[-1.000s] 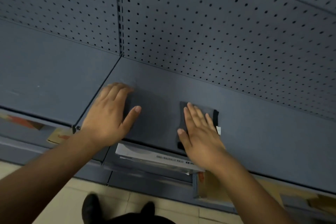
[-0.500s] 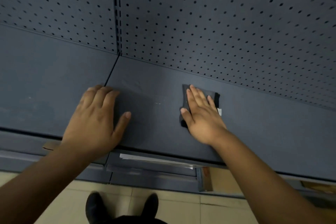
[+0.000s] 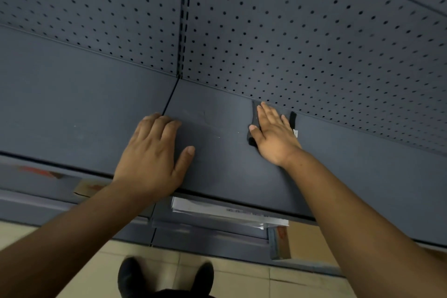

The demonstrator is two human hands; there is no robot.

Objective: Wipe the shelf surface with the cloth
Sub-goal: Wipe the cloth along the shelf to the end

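A dark grey cloth (image 3: 292,119) with a small white tag lies flat on the blue-grey shelf (image 3: 222,164), up against the perforated back panel. My right hand (image 3: 274,136) presses flat on top of the cloth and covers most of it; only its left and right edges show. My left hand (image 3: 154,157) rests palm down on the bare shelf near the front edge, fingers spread, just right of the seam between two shelf boards. It holds nothing.
A pegboard back wall (image 3: 302,31) rises behind the shelf, with a slotted upright (image 3: 185,19) at the seam. Below the front edge sits a lower shelf with papers (image 3: 227,213) and a cardboard box (image 3: 302,242). My dark shoes (image 3: 167,276) stand on the tiled floor.
My right hand has slid the cloth away from the front edge to the back of the shelf. My left hand has stayed planted near the seam.
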